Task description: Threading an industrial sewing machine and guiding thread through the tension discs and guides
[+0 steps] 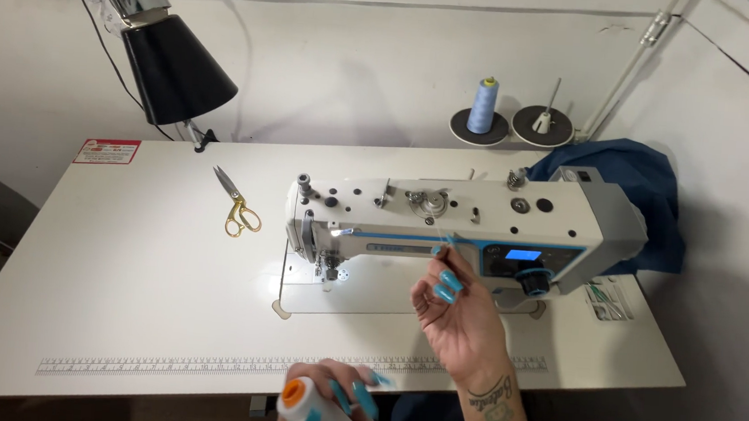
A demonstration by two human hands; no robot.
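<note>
A small rectangular red-and-white label [107,151] is stuck flat at the far left corner of the white sewing table [128,280], just below the black cone-shaped lamp shade [177,71]. A printed ruler strip [202,366] runs along the table's near edge.

The left hand [343,406] sits low at the near edge, fingers wrapped around a white thread cone with an orange core [305,407] — held upright, partly cut off by the frame's bottom. The right hand [460,311] is raised in front of the white-and-grey industrial sewing machine [445,220], thumb and forefinger pinched narrow close to the machine's blue-trimmed front; whether a thread lies between them cannot be told.

Gold-handled scissors [234,201] lie alone on the table, well apart from both hands. Behind the machine stand a light blue thread spool [483,106] on a round black stand and a bare spindle stand [543,123] beside it. Dark blue fabric [634,195] is heaped at the right rear — a small clear tray of tools [608,300] sits near the right edge. The left half of the tabletop offers broad open room.
</note>
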